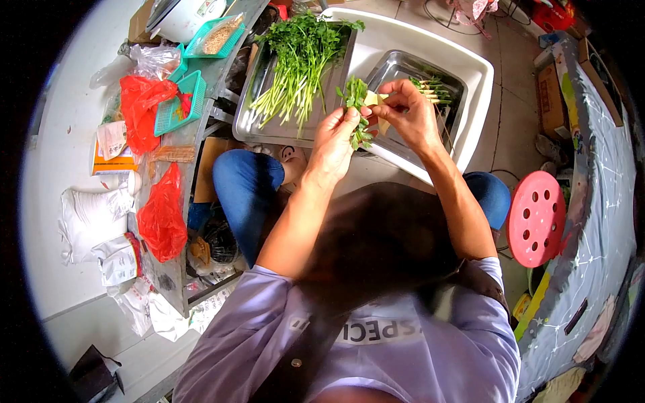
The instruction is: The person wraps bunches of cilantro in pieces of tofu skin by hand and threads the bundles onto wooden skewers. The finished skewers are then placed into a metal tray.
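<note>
Leafy green herb sprigs (355, 92) stick out above and below my left hand (334, 144), whose fingers are closed round them. My right hand (408, 114) is just to the right, its thumb and fingertips pinched at a pale yellow-green leaf (375, 99) beside the sprigs. To the left, a big bunch of herbs with long pale stems (295, 74) lies on a metal tray (347, 66). Below and beyond my right hand, a second metal tray (451, 121) holds several cut stems (432, 90) at its upper right. Both trays rest on a large white basin (478, 87).
At the left, a metal table (176, 285) bears teal baskets (195, 101), red plastic bags (161, 215) and a white cooker (185, 17). A pink round stool (536, 218) stands at the right, near a grey patterned cloth (601, 195). My knees flank the basin's near side.
</note>
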Demonstrator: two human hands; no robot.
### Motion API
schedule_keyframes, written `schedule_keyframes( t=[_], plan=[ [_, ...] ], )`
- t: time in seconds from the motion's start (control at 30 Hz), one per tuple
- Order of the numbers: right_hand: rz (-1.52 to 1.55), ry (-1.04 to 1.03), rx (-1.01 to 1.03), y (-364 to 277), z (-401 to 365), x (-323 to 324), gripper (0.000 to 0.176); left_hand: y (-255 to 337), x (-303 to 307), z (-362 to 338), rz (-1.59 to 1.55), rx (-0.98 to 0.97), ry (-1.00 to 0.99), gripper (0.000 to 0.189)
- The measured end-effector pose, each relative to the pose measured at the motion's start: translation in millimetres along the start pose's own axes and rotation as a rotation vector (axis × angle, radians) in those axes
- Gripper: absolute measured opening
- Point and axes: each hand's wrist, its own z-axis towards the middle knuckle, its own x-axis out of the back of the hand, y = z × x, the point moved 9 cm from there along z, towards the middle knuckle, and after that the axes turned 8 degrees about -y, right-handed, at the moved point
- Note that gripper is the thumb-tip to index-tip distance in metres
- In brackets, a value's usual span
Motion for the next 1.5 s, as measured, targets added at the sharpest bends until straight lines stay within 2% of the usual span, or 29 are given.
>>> schedule_keyframes(
  t=[0.17,0.27,0.37,0.47,0.57,0.6,0.63,0.7,0.73,0.87,0.97,1.0,1.1,1.33,1.5],
  plan=[
    [-0.015,0.002,0.03,2.6,-0.6,-2.7,0.034,-4.5,-2.1,-1.6,-0.117,0.052,-0.031,0.022],
    [-0.029,-0.032,-0.027,-1.0,-3.7,-6.3,0.037,-9.6,-3.5,-1.5,-0.224,0.114,-0.055,0.023],
    [-0.345,-0.026,0.105,-27.2,-7.3,-8.7,0.043,-16.3,-0.8,-0.6,-0.279,0.167,-0.081,0.022],
    [-0.411,-0.073,0.34,-50.1,-15.1,-17.8,0.05,-23.4,8.7,6.3,-0.402,0.143,-0.141,0.023],
    [-0.187,-0.143,0.379,-50.2,-15.7,-19.7,0.047,-18.5,6.9,1.7,-0.495,0.178,-0.042,0.022],
    [0.078,-0.098,0.317,-40.9,-14.2,-13.5,0.044,-17.6,3.1,3.0,-0.56,0.178,-0.089,0.02],
    [0.145,-0.008,0.338,-36.6,-11.0,-4.9,0.04,-16.1,5.1,3.1,-0.567,0.16,-0.078,0.02],
    [0.41,0.094,0.159,-16.5,-7.6,11.9,0.035,-12.2,8.0,3.1,-0.579,0.124,-0.058,0.019],
    [0.315,0.151,0.101,-7.9,-3.5,22.1,0.039,-10.0,11.1,3.0,-0.551,0.115,-0.037,0.019],
    [0.509,-0.143,-0.109,13.5,-0.5,-4.0,0.051,-4.3,6.7,2.4,-0.501,0.13,-0.048,0.019],
    [0.435,-0.407,-0.164,17.1,-5.8,-25.7,0.042,-1.3,12.3,3.1,-0.407,0.111,-0.062,0.019],
    [0.421,-0.382,-0.204,22.2,-5.9,-25.4,0.029,1.9,13.4,2.9,-0.377,0.086,-0.061,0.02],
    [0.357,-0.265,-0.21,31.6,-0.2,-12.7,0.022,12.4,10.3,-0.3,-0.28,0.03,-0.043,0.02],
    [-0.007,-0.244,-0.097,7.5,-2.5,-5.4,0.026,23.7,8.0,-1.7,0.025,-0.015,-0.068,0.022],
    [0.036,-0.263,-0.052,5.0,-3.0,-10.4,0.028,25.5,5.0,-3.3,-0.054,-0.036,-0.024,0.021]
  ],
)
